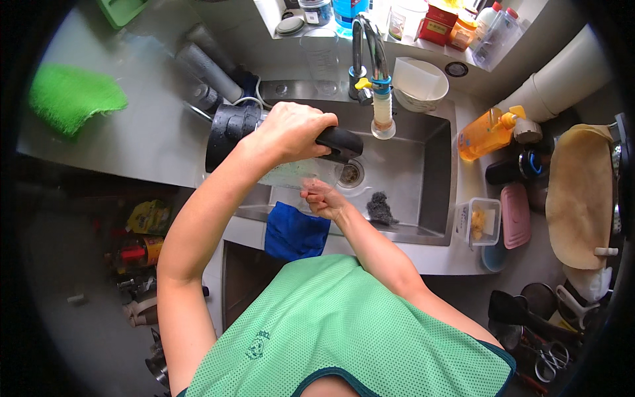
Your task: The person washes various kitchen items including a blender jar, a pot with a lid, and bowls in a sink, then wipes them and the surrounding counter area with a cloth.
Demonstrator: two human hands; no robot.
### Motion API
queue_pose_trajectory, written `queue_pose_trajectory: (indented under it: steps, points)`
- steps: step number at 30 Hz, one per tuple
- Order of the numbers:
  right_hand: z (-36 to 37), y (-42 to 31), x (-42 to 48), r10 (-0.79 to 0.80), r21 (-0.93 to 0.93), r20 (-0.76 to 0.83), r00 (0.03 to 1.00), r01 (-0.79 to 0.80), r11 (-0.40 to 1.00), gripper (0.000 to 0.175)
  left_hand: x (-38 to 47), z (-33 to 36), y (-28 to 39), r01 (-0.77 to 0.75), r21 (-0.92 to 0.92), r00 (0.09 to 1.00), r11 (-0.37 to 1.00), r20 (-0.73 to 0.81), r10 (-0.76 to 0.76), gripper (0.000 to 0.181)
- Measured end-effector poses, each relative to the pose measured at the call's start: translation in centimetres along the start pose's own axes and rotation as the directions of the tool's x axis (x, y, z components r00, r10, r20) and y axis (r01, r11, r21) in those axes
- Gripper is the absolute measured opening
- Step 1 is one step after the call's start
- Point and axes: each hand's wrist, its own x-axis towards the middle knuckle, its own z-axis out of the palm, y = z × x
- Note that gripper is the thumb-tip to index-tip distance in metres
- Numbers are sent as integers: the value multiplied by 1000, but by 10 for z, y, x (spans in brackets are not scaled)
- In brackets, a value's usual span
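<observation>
My left hand (295, 126) grips the black handle (345, 144) of a clear blender jar (292, 173). The jar lies tilted on its side over the left part of the sink, its wet black base (228, 131) towards the counter. Small specks or drops cling to the clear wall. My right hand (325, 198) is at the lower side of the jar's mouth, fingers curled; whether they pinch the rim or something else cannot be made out. A dark steel-wool scourer (381, 208) rests on the sink floor, right of my right hand.
The steel sink (439, 173) has a drain (350, 173) and a faucet (382, 84) above it. A blue cloth (296, 232) hangs over its front edge. Right of it stand an orange soap bottle (483, 136) and a clear plastic box (478, 222). A green cloth (74, 97) lies left.
</observation>
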Motion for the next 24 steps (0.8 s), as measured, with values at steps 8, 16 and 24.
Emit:
queue_pose_trajectory:
  steps: [8,16,24]
  points:
    - [4,-5,2,71,-204,-183,981,-109,973,11,-22,37,-8,30,-74,958,997,-283,-49,44]
    - [13,11,18,211,-302,-115,971,-237,923,16,-10,24,16,55,27,990,998,-130,-51,50]
    - [19,10,16,208,-278,-124,970,-235,931,15,-10,25,18,98,14,981,995,-167,-95,38]
